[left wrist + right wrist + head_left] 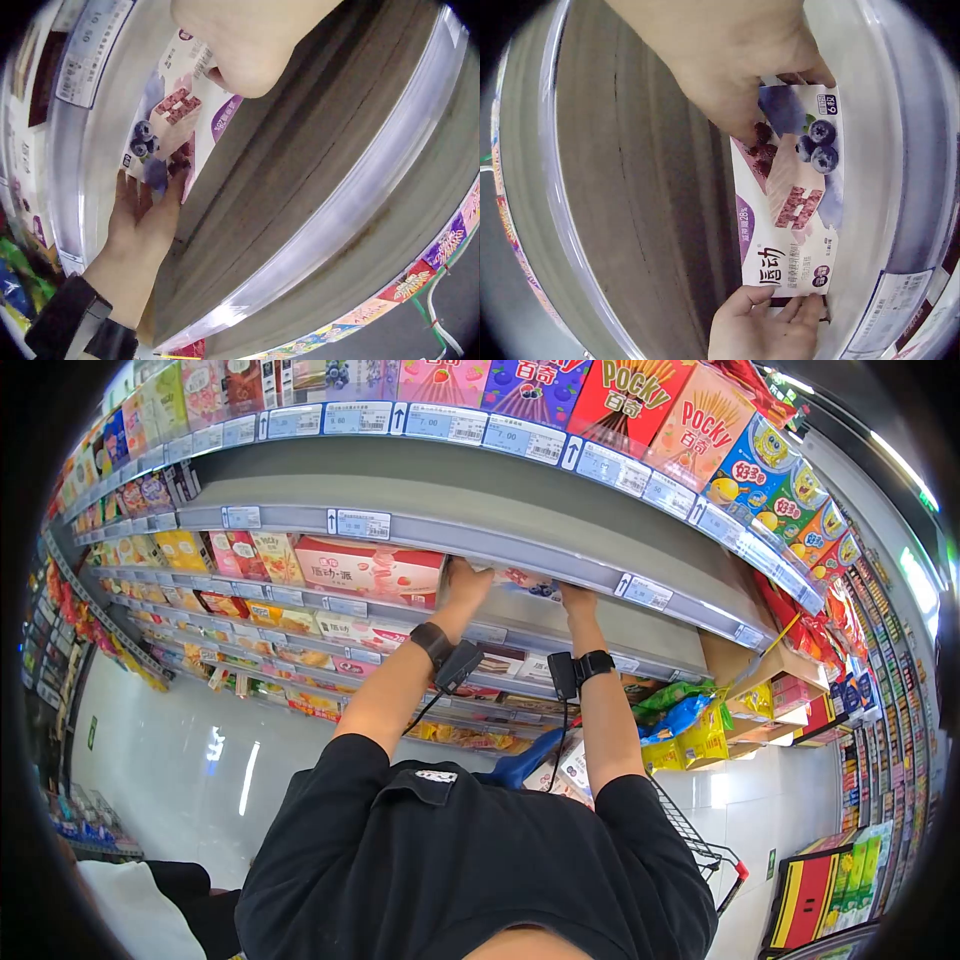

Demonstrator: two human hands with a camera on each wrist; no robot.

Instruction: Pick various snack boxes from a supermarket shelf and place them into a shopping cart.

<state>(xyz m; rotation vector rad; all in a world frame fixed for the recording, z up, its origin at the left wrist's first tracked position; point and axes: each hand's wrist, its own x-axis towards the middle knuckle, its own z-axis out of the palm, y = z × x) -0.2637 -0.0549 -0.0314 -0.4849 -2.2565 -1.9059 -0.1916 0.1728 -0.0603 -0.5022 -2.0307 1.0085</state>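
Observation:
A white and purple box with blueberries printed on it [527, 582] [174, 120] [793, 195] lies between both hands on a grey shelf. My left hand [466, 592] [244, 41] [769, 330] grips one short end, its thumb and fingers bent around the edge. At the opposite end, my right hand [579, 603] [142, 232] [731, 56] holds the box between thumb and fingers. The box's printed face is towards the wrist cameras. Part of each end is hidden by the hands.
A pink strawberry box [375, 568] stands left of my left hand. Overhead, a shelf edge with price labels [643, 592] runs across, below a row of Pocky boxes [628, 402]. A cart [690, 835] stands at the lower right, near hanging snack bags [700, 738].

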